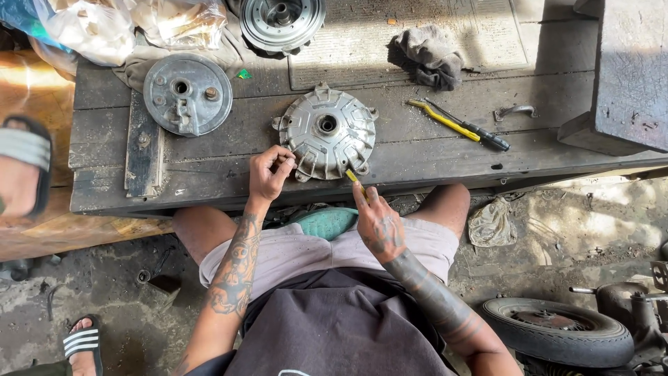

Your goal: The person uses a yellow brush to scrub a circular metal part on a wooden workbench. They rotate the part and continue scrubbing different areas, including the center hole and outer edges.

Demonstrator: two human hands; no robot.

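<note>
A round silver wheel hub (pixel 327 139) with ribs lies flat on a dark wooden bench (pixel 431 150), near its front edge. My left hand (pixel 269 173) pinches the hub's near left rim. My right hand (pixel 376 217) holds a thin yellow-handled tool (pixel 355 179) whose tip touches the hub's near right rim.
A grey brake plate (pixel 187 94) and another hub (pixel 282 21) lie at the back left. A dirty rag (pixel 428 56), yellow-and-black pliers (pixel 459 125), plastic bags (pixel 104 28) and a dark block (pixel 626 76) share the bench. A small tyre (pixel 557 331) lies on the floor; another person's sandalled foot (pixel 82 342) at bottom left.
</note>
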